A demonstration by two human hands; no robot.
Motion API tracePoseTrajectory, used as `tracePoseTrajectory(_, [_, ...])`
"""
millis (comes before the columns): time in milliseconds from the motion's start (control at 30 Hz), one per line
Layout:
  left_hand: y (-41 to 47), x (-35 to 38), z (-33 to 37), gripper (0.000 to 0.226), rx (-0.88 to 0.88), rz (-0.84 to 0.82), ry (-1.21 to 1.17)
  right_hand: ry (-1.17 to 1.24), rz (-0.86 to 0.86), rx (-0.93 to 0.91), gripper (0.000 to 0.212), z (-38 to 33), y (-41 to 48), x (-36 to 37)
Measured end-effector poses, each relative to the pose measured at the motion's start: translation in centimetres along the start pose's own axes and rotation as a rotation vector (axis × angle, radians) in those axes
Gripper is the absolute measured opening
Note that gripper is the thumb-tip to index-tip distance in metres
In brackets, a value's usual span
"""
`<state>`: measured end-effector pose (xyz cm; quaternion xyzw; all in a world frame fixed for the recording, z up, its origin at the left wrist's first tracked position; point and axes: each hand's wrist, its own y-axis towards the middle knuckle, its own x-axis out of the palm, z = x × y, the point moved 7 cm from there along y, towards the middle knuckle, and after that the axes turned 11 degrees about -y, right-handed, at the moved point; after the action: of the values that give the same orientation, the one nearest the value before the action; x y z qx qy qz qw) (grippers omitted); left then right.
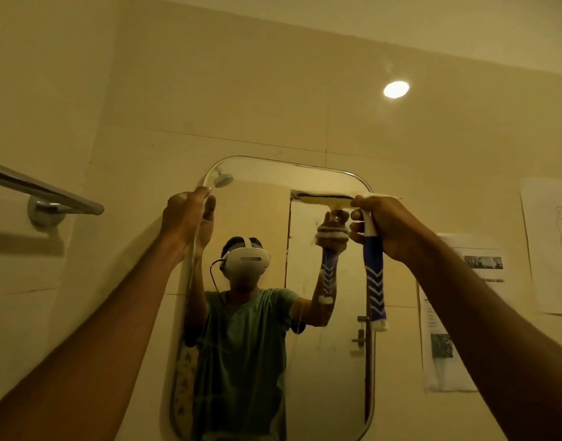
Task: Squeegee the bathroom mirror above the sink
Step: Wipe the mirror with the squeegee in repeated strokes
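Note:
A rounded-corner mirror (330,361) hangs on the tiled wall in front of me. My right hand (384,229) grips the blue-and-white handle of a squeegee (373,281). Its white blade sits against the glass near the mirror's top right corner. My left hand (185,218) holds the mirror's upper left edge, fingers curled round the rim. The glass reflects a person with a headset and a green shirt, both arms raised.
A chrome towel bar (41,189) juts from the wall at the left. Paper sheets (457,310) are stuck to the wall right of the mirror, one more (550,246) further right. A ceiling light's reflection (396,89) shines on the tiles above.

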<state>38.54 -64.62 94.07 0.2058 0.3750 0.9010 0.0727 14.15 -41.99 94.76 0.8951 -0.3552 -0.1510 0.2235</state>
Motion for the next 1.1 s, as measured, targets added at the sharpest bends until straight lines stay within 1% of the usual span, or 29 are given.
tracePoseTrajectory(67, [0.1,0.0,0.0,0.034,0.007,0.001,0.014,-0.132,0.033,-0.057,0.020,-0.2,-0.3,-0.1])
tracePoseTrajectory(200, [0.1,-0.1,-0.1,0.034,0.010,-0.006,0.011,-0.460,0.212,-0.227,0.033,-0.1,0.4,-0.1])
tracePoseTrajectory(267, [0.0,0.0,-0.1,0.033,0.016,-0.011,0.017,-0.614,0.266,-0.257,0.039,0.1,0.7,0.1])
tracePoseTrajectory(367, [-0.1,0.0,0.0,0.034,0.021,-0.012,0.021,-0.608,0.256,-0.220,0.045,0.8,1.3,0.1])
tracePoseTrajectory(433, [-0.1,-0.1,0.1,0.035,0.026,-0.005,0.027,-0.588,0.265,-0.239,0.041,0.6,1.4,-0.2])
tracePoseTrajectory(533, [-0.2,-0.1,0.2,0.036,0.035,-0.007,0.025,-0.584,0.327,-0.411,0.021,-0.4,1.2,-1.0])
tracePoseTrajectory(567, [-0.2,-0.1,0.1,0.035,0.036,-0.007,0.026,-0.585,0.351,-0.471,0.019,-0.6,1.1,-1.2])
tracePoseTrajectory(633, [-0.3,-0.1,0.1,0.033,0.041,-0.005,0.031,-0.646,0.385,-0.567,0.025,-0.8,1.0,-1.5])
tracePoseTrajectory(700, [-0.2,-0.1,0.1,0.033,0.044,-0.004,0.028,-0.852,0.431,-0.652,0.033,-0.7,0.8,-1.5])
tracePoseTrajectory(767, [-0.2,-0.1,0.1,0.034,0.040,-0.009,0.020,-1.075,0.458,-0.689,0.039,0.0,0.7,-1.0])
tracePoseTrajectory(833, [-0.1,-0.2,0.1,0.031,0.035,-0.026,0.022,-1.168,0.454,-0.680,0.040,0.9,1.1,-0.6])
tracePoseTrajectory(967, [-0.2,-0.1,0.1,0.028,0.037,-0.047,0.025,-1.060,0.492,-0.624,0.043,0.0,1.8,-0.1])
tracePoseTrajectory(1033, [-0.3,0.0,0.2,0.028,0.041,-0.061,0.026,-0.999,0.466,-0.648,0.038,-0.8,1.6,0.3])
tracePoseTrajectory(1100, [-0.4,0.0,0.3,0.030,0.049,-0.072,0.028,-0.900,0.468,-0.711,0.032,-1.4,1.1,0.1])
